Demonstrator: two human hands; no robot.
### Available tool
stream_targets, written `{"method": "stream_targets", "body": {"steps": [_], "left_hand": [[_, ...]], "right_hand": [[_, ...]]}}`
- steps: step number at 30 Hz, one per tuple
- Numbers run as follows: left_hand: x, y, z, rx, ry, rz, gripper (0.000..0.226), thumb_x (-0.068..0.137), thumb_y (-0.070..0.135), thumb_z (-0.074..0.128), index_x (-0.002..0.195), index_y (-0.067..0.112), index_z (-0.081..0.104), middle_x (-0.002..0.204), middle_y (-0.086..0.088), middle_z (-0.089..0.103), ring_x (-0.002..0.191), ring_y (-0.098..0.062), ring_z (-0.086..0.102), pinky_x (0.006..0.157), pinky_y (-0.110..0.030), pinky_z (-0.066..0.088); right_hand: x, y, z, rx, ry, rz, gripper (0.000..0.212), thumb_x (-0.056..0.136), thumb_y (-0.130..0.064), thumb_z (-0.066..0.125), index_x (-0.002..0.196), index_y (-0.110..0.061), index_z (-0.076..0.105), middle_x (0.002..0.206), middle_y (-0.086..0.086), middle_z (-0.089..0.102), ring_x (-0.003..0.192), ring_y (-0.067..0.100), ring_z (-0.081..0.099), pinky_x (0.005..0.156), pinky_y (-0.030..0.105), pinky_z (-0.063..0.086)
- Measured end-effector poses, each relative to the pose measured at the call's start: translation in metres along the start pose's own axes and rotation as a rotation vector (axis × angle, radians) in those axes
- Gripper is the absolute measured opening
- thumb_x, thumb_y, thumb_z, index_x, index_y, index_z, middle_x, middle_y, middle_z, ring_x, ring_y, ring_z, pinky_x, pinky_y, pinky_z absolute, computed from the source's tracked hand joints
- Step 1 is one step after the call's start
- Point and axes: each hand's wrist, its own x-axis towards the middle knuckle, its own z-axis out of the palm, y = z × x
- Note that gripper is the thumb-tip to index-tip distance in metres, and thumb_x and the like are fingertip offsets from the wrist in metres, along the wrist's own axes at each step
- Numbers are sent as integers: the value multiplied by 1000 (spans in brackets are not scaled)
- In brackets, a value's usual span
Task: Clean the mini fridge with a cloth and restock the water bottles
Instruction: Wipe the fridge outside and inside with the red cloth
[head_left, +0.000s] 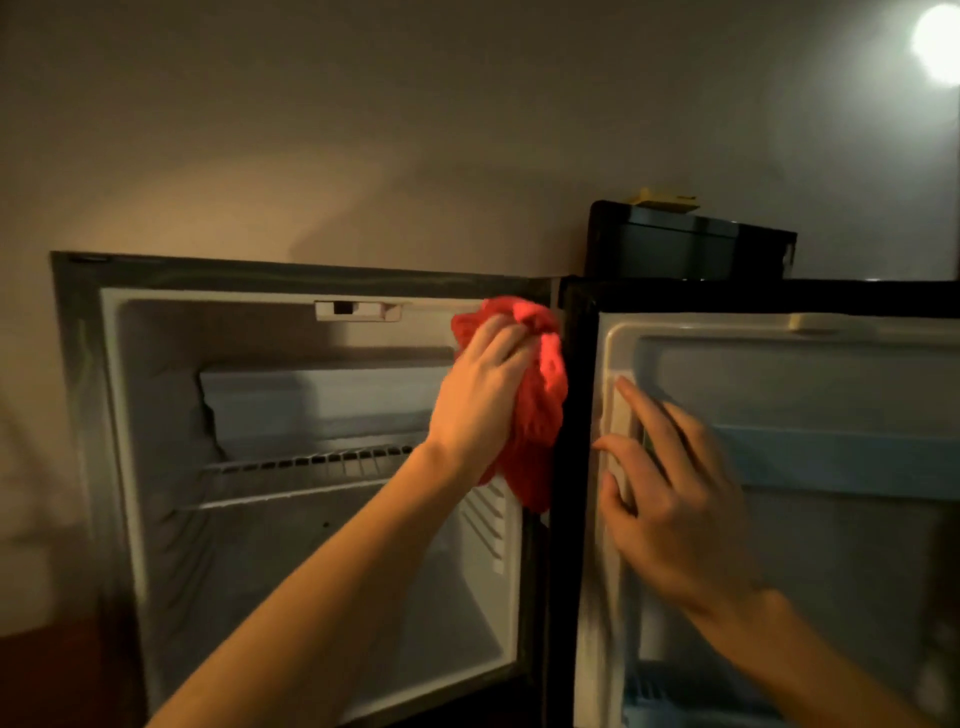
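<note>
Dim, lamp-lit wall behind an open white-lined mini fridge: the left hand clutches a crumpled red cloth against the upper hinge-side wall, while the right hand, fingers straight, steadies the open door. Firm, overlapping strokes downward would probably clean best. No water bottles visible.

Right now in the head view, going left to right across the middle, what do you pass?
Fridge frame's left edge → wire shelf → left hand pressing the red cloth on the fridge's right inner edge → right hand resting on the open door's inner edge → door liner.
</note>
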Motion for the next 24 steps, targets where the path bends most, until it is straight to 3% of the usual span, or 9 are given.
{"method": "stream_targets", "body": {"steps": [4,8,11,14,16,20,24], "left_hand": [[-61,8,22,-44,-90,0,35,86,15,71,118,3,67,129,-13,60,130,-29,46,116,-30,30],[-90,18,26,-68,-126,55,28,87,14,69,113,4,69,129,-9,59,130,-27,48,114,-35,35],[-131,25,28,-25,-243,153,37,78,20,69,113,8,69,125,-3,57,124,-24,50,119,-29,23],[-177,42,32,79,-416,138,32,74,29,61,100,15,75,111,0,68,117,-23,50,99,-37,49],[-191,43,35,43,-449,67,35,80,24,48,100,16,75,109,0,68,117,-23,46,90,-35,53],[-165,32,21,-32,-339,-11,43,85,14,46,125,12,64,127,-6,60,126,-27,47,95,-39,53],[-88,31,-3,-52,-123,-95,40,93,10,58,133,5,58,133,-11,56,130,-28,44,110,-33,36]], "right_hand": [[-1,3,2,-5,14,8,19,84,-6,57,97,-9,71,146,15,47,119,40,52,102,46,43],[-2,7,1,-2,-23,6,20,80,-2,62,97,-8,70,147,16,45,120,41,51,102,46,44],[-2,9,1,12,-43,11,19,79,-2,63,96,-7,70,148,17,44,121,40,49,102,44,44],[-3,9,1,-13,-53,-5,18,83,-4,61,98,-6,70,149,18,42,123,40,48,105,44,41],[-6,8,2,-53,-59,-10,20,85,-6,60,103,-6,69,151,20,37,128,42,44,108,48,38],[-24,1,13,-77,-122,-24,38,79,-8,67,117,-6,67,156,28,19,146,43,16,114,57,26],[-51,-6,22,-57,-244,-83,65,67,-13,70,130,-2,59,155,30,19,147,44,11,115,58,25]]}}
